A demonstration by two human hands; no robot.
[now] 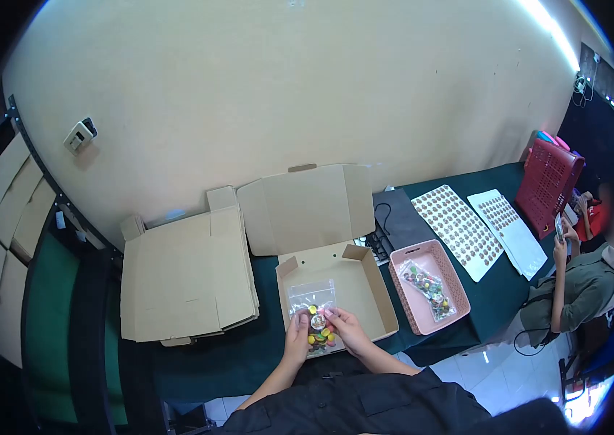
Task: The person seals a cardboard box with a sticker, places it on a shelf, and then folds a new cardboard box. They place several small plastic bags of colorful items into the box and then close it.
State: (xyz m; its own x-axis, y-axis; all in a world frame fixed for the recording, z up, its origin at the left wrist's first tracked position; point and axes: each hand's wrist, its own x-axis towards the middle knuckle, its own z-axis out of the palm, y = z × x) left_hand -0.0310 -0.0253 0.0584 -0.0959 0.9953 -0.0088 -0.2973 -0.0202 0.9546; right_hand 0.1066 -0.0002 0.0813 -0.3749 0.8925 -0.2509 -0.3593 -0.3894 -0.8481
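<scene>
A clear zip bag (312,296) of small colourful pieces, with a round white label on its front, is held over the near part of an open cardboard box (374,290). My left hand (297,339) grips the bag's left side, and my right hand (348,331) grips its right side near the label. The bag's top edge stands up above my fingers. The box's lid (310,206) leans back toward the wall. Just right of the box, a pink basket (461,293) holds more filled clear bags (426,288).
Flattened cardboard boxes (184,279) are stacked at left. Sticker sheets (458,230) lie at right, with a dark red basket (550,185) beyond. A person in a green top (584,290) is at far right. Cardboard fills a rack (13,188) at far left.
</scene>
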